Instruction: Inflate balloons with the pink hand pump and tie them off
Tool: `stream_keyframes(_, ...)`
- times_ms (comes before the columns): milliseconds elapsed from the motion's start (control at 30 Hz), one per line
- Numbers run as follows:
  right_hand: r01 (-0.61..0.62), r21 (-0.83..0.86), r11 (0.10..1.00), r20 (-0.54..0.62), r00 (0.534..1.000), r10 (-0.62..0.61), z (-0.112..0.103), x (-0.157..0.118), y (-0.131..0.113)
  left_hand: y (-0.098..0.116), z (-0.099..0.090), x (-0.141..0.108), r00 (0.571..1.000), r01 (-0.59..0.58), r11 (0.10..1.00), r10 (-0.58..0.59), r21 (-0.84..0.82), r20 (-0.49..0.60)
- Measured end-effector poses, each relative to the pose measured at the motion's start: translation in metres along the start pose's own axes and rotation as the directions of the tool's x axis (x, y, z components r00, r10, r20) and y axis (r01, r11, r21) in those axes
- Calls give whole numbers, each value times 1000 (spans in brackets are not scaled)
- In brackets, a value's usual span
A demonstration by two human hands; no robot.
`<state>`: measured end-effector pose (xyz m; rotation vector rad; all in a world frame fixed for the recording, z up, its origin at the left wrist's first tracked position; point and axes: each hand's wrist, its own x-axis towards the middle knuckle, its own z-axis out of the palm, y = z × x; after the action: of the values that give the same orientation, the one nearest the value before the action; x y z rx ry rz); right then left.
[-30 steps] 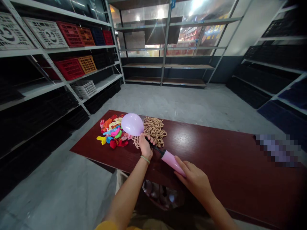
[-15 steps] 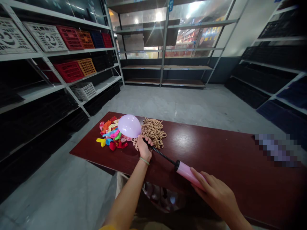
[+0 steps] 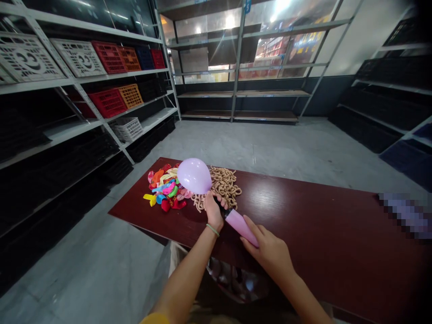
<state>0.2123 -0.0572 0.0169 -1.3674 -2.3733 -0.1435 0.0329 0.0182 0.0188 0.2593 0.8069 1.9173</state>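
Note:
A partly inflated lilac balloon point(image 3: 194, 176) sits at the top of my left hand point(image 3: 215, 211), which is closed around the black handle end of a balloon pump and the balloon's neck. My right hand point(image 3: 270, 249) is wrapped around the pink barrel of the balloon pump point(image 3: 241, 226). The barrel lies close against the left hand, and its black rod is hardly visible. Left of the balloon lies a heap of colourful uninflated balloons point(image 3: 165, 186). Behind my left fingers spreads a pile of tan, curled pieces point(image 3: 225, 185) whose kind I cannot make out.
The dark red table point(image 3: 303, 216) runs to the right, where a pixelated patch point(image 3: 405, 213) covers something. Below its front edge hangs an open bag or bin point(image 3: 236, 279) with shiny contents. Shelving with plastic crates point(image 3: 110, 56) stands left; a metal rack point(image 3: 238, 67) stands behind.
My right hand has pushed the pink barrel up and left toward my left hand, so the long black rod has slid inside. The view has shifted slightly left.

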Motion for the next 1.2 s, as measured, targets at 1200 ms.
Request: stream_keyframes(1200, 62, -13, 998, 2, 998, -62, -10, -22, 13, 7, -2, 7, 1000, -28, 999, 27, -40, -13)
